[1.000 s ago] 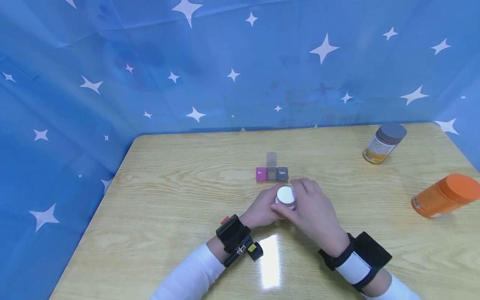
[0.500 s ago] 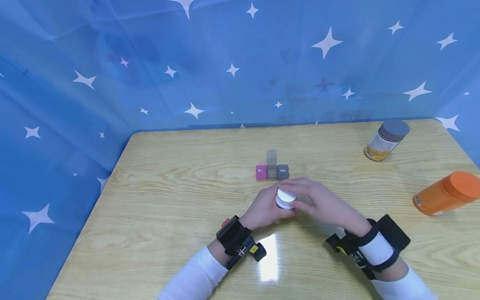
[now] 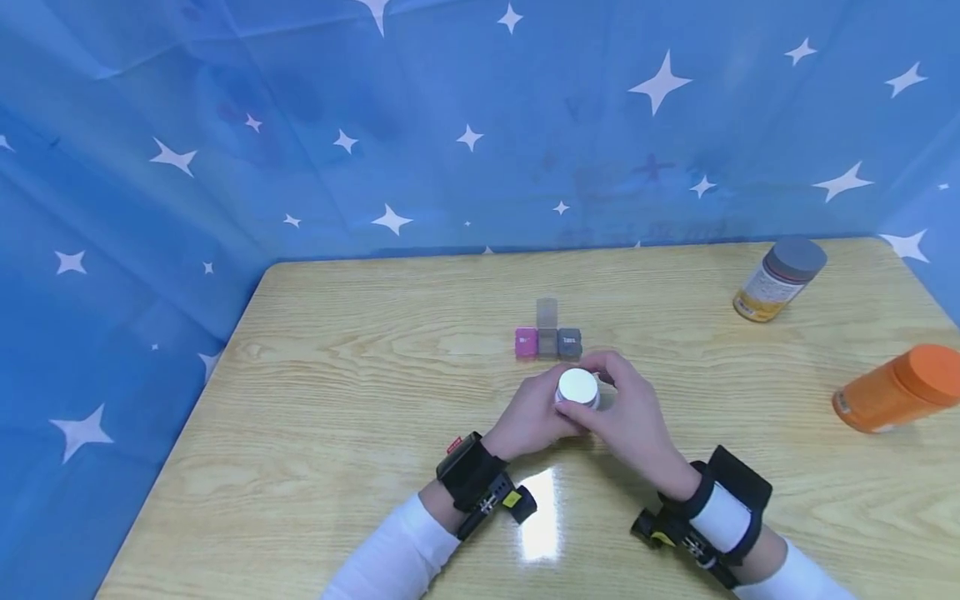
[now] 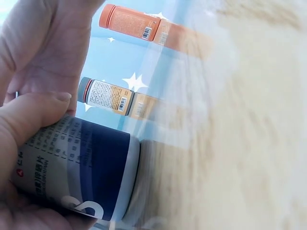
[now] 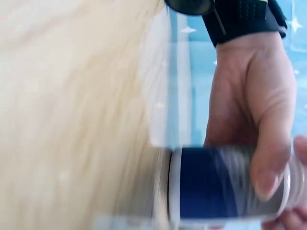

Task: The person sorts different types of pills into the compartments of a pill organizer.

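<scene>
A pill bottle [image 4: 103,165] with a navy and grey label stands upright on the table, the bottle's white cap [image 3: 577,386] facing up in the head view. My left hand [image 3: 528,417] grips its body, with the thumb [image 5: 268,177] lying across the label in the right wrist view. From the other side, my right hand [image 3: 633,425] grips the cap between thumb and fingers. Whether the cap is loose cannot be seen. Just beyond the hands sits a small pill organizer [image 3: 548,342] with pink, greyish and dark compartments; its middle lid stands open.
On the table's [image 3: 337,375] right side stand an orange bottle [image 3: 896,389] with an orange lid and, farther back, an amber bottle [image 3: 777,280] with a grey lid. A blue star-patterned cloth [image 3: 420,108] hangs behind and to the left of the table.
My right hand has turned about the cap: its wrist swung out to the right half a second ago, then came back inward. My left hand and the pill bottle have stayed in place.
</scene>
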Demonstrator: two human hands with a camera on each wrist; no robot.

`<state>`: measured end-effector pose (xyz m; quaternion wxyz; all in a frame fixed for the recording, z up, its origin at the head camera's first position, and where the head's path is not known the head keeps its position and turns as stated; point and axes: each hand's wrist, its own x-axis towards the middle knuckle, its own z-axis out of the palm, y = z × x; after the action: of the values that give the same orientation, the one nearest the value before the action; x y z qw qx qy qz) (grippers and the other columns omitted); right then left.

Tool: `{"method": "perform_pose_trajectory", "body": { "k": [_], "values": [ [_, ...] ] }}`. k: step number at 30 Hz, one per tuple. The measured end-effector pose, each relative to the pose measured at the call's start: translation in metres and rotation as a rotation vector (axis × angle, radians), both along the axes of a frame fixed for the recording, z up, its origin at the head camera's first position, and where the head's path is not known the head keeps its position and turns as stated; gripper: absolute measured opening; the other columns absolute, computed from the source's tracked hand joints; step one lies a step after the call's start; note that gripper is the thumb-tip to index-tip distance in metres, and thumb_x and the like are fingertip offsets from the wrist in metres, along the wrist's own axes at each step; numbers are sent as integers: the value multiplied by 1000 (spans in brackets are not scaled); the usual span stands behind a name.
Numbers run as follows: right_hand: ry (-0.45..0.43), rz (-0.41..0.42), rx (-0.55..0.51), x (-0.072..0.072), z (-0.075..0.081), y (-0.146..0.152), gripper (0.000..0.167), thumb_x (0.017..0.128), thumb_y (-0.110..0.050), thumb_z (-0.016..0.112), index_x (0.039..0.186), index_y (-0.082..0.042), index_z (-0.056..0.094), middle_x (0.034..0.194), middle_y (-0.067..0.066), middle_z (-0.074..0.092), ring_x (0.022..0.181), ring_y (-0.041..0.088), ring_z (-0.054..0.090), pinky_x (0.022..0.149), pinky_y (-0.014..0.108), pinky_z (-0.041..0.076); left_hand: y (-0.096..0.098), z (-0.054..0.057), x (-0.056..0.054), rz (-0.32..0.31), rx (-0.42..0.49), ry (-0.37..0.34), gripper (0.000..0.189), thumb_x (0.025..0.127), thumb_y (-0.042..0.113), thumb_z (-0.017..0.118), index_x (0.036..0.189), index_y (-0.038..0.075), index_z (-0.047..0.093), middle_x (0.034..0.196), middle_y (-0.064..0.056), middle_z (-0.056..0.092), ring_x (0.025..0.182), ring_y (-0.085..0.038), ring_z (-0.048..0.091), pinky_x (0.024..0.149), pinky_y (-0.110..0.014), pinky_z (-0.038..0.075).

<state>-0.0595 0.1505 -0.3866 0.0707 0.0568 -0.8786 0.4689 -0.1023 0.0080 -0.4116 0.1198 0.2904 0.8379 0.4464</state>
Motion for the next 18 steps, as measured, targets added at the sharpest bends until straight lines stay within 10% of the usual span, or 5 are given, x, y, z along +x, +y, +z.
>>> {"method": "perform_pose_trajectory", "body": {
  "k": [10, 18],
  "values": [
    [-215, 540, -113, -27, -3, 43, 58, 85, -17, 65, 138, -11, 42, 143, 12, 42, 134, 36, 32, 106, 59, 27, -1, -2, 1, 3, 29, -26, 56, 74, 21, 76, 122, 7, 52, 109, -5, 65, 96, -10, 58, 82, -17, 45],
    [166, 121, 259, -7, 8, 10, 69, 66, -32, 81, 119, 1, 53, 110, 15, 57, 101, 28, 55, 86, 45, 46, 0, -2, 1, 2, 26, -18, 57, 71, 12, 76, 122, 7, 53, 113, -7, 64, 105, -18, 60, 91, -21, 44]
  ]
}}
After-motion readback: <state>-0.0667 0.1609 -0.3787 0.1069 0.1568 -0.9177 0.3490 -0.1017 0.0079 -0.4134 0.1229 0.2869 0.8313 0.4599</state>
